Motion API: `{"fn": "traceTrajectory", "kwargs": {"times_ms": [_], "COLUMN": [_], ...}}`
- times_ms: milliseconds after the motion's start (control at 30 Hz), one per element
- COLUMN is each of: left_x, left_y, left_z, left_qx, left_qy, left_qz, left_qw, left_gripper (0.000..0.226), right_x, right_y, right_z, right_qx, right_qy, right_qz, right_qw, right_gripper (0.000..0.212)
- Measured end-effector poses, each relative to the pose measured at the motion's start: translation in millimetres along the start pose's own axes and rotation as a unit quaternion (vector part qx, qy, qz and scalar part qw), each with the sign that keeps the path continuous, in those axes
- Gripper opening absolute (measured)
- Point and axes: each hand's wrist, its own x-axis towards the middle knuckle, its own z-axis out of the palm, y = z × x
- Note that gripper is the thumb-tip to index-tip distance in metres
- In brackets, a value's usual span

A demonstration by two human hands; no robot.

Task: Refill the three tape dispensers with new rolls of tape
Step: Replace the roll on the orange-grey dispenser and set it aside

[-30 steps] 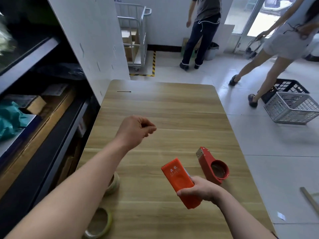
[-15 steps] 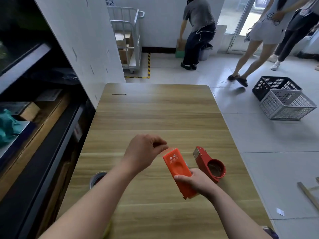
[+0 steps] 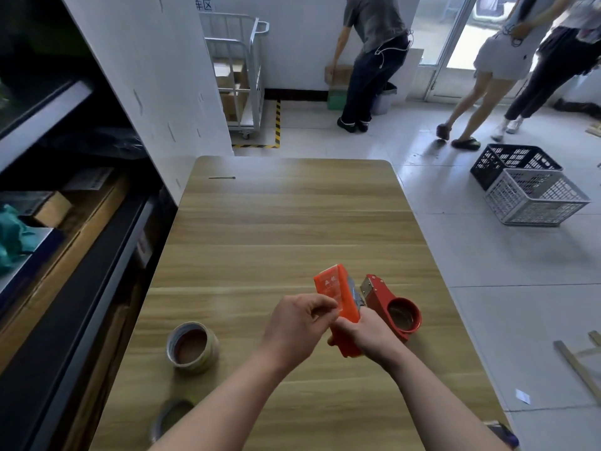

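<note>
Left hand (image 3: 299, 323) has closed in, pinching at the orange tape dispenser (image 3: 336, 292) gripped by the right hand (image 3: 369, 336) near the table's (image 3: 292, 206) right edge, so refilling looks underway.

Two characters, 车区, stand on the white wall (image 3: 204, 4), far beyond the fingers (image 3: 320, 307) and to their left. White print marks the face of the orange dispenser (image 3: 338, 297) just above the fingers; I cannot read it. Shelf tags, left: illegible.
</note>
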Motion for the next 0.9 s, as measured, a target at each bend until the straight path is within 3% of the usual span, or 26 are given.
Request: {"fn": "traceTrajectory", "kwargs": {"times_ms": [233, 467, 667, 767, 900], "left_x": [-8, -14, 21, 50, 68], "left_y": [-2, -2, 31, 36, 28], "left_z": [12, 17, -39, -77, -104], "left_qx": [-0.062, -0.114, -0.068, -0.008, 0.012], "left_qy": [0.020, 0.038, 0.117, 0.095, 0.047], "left_qz": [-0.027, -0.059, 0.009, -0.029, -0.099], "left_qw": [0.997, 0.991, 0.991, 0.995, 0.994], "left_gripper": [0.009, 0.017, 0.012, 0.009, 0.023], "right_x": [-13, -26, -36, -46, -55], "right_y": [-2, 2, 19, 23, 19], "right_z": [-9, -15, -14, -15, -17], "right_qx": [0.080, 0.101, 0.049, 0.048, 0.059], "right_qy": [-0.064, -0.058, -0.009, -0.041, -0.092], "right_qz": [0.021, 0.010, 0.000, 0.001, -0.007], "right_qw": [0.995, 0.993, 0.999, 0.998, 0.994], "right_gripper": [0.021, 0.028, 0.042, 0.040, 0.044]}}
